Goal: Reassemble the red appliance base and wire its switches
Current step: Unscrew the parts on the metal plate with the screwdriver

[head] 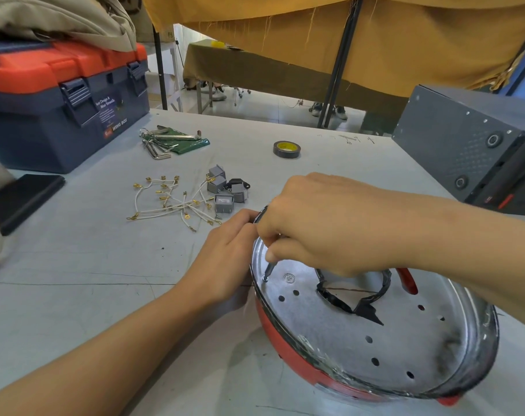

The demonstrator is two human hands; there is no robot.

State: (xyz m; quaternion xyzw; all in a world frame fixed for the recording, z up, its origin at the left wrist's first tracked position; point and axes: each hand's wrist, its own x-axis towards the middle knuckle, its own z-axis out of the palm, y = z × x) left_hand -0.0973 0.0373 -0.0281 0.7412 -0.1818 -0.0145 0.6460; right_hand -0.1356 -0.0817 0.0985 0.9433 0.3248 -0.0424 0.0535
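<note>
My right hand [321, 223] curls around a screwdriver [269, 268], its dark tip seated on a small screw [265, 278] in the perforated, dull silver plate of the round red appliance base [288, 352] lying on the grey table [75, 265]. My left hand [228, 256] grips the base's thin metal rim. Grey boxy switches [223, 192] and white wires [171, 202] with brass terminals lie just beyond.

Open table [75, 265] left of red base [288, 355]; wires [168, 202], switches [223, 190] beyond; toolbox [60, 115] far left.

We curl our right hand [324, 223] downward, fingertips pinched together; our left hand [225, 259] lies beside it, fingers bent, forearm extended.
</note>
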